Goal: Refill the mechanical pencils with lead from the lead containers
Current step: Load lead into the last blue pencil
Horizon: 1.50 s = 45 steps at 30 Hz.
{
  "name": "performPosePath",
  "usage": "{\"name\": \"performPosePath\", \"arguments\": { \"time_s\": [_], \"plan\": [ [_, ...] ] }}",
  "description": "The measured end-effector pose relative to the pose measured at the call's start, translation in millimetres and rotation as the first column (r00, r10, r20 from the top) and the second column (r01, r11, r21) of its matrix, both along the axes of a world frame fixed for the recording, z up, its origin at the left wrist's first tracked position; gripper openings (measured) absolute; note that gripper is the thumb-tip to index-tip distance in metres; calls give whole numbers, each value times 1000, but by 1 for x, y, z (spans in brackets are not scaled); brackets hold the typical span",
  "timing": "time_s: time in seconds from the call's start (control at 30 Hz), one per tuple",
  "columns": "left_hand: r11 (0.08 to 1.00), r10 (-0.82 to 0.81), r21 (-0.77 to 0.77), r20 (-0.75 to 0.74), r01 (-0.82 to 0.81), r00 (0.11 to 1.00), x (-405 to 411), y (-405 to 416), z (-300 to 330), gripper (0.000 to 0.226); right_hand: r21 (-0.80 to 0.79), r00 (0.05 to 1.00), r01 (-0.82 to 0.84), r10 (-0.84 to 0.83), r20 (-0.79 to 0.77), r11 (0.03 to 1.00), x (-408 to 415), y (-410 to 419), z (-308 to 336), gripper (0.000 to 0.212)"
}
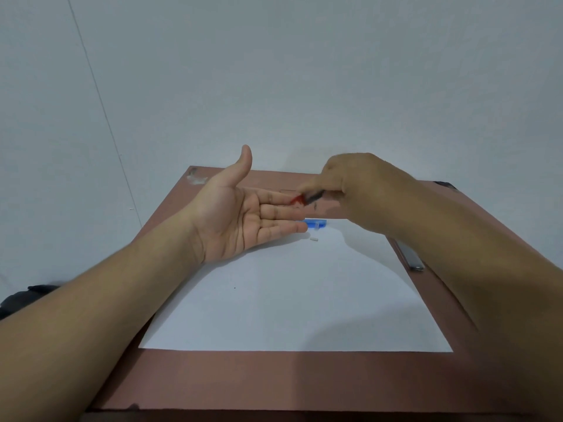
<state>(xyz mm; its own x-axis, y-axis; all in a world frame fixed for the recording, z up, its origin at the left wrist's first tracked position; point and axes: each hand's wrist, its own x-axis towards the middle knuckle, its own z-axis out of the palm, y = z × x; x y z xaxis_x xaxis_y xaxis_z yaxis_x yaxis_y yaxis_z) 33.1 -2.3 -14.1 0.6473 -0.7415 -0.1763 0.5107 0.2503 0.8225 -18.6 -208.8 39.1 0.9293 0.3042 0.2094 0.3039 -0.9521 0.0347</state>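
A plain pale wall [274, 71] rises behind a reddish-brown counter [274, 379], and a white sheet of paper [292, 300] covers most of the counter's middle. Above the far part of the paper the right hand [362, 190] makes a closed grip, its fingers curled down around a small red and dark lead container [306, 198], which is blurred and tilts with its red end toward the left hand. The left hand [243, 217] is held palm up with its fingers straight and together and the thumb raised; it holds nothing, and its fingertips [286, 197] lie just under the container's red end. Whether any lead rests on the palm cannot be told. Just beyond the left fingertips, near the far edge of the paper, lies a blue piece [316, 223], partly hidden by the hands, that looks like a mechanical pencil or its part. A tiny white bit [314, 239] lies on the paper just in front of it. Along the counter's right edge, beside the paper and partly under the right forearm, lies a slim grey object [409, 257]. A dark shape [24, 295] shows off the counter's left side, below the left forearm.
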Motion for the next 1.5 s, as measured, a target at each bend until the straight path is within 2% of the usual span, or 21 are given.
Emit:
{"name": "performPosePath", "arguments": {
  "time_s": [0.03,0.1,0.17,0.2,0.23,0.33,0.37,0.4,0.47,0.5,0.57,0.6,0.67,0.77,0.83,0.97,1.1,1.5],
  "plan": [
    [1000,10,1,-5,-10,1000,1,0,0,109,79,1000,-4,3,16,997,0,0,0,74],
    [1000,22,0,-18,-22,1000,1,0,0,110,263,1000,-3,-4,26,965,-5,1,-2,94],
    [1000,27,-3,-23,-27,999,1,0,0,110,326,997,-55,33,72,944,-8,-3,-4,107],
    [1000,29,-4,-25,-29,999,0,0,0,110,338,997,-45,19,80,940,-8,-4,-6,106],
    [1000,29,-2,-24,-29,999,0,0,0,110,301,997,-39,16,78,953,-6,-5,-3,99],
    [1000,6,-2,-10,-6,1000,1,1,0,110,-52,1000,13,-14,-28,999,-1,2,6,62],
    [1000,8,-4,-13,-8,1000,1,1,-1,110,-18,1000,13,-14,-27,1000,-1,3,4,60],
    [1000,17,-5,-22,-17,1000,1,1,-1,111,99,1000,-8,8,-8,995,-2,3,3,66],
    [1000,30,-4,-30,-30,999,2,0,-1,111,263,1000,-15,8,28,965,-8,3,1,93],
    [999,33,-4,-28,-33,999,2,1,-1,111,262,999,-10,2,33,965,-9,2,0,98],
    [1000,31,3,-16,-31,999,3,1,-2,109,148,1000,8,-13,27,989,-6,0,1,78],
    [999,31,12,0,-31,1000,2,1,-1,106,62,1000,18,-20,22,998,-2,0,2,67],
    [997,64,42,46,-66,997,2,0,-2,94,35,998,54,-53,-24,998,0,2,2,62],
    [971,199,88,201,-220,959,1,-5,-7,60,165,998,47,-52,21,985,-2,-2,-4,59],
    [928,276,136,375,-347,885,2,-7,-12,36,301,996,26,-49,70,953,-3,-6,-8,55],
    [854,294,189,594,-485,749,0,-9,-13,10,434,995,93,-100,-7,896,0,-8,-14,47],
    [813,300,192,671,-550,678,-2,-12,-11,6,535,991,134,-112,-73,834,0,-7,-17,37],
    [773,291,214,717,-598,633,3,-14,-11,11,466,982,188,-147,-123,865,2,1,-21,45]
  ]
}}
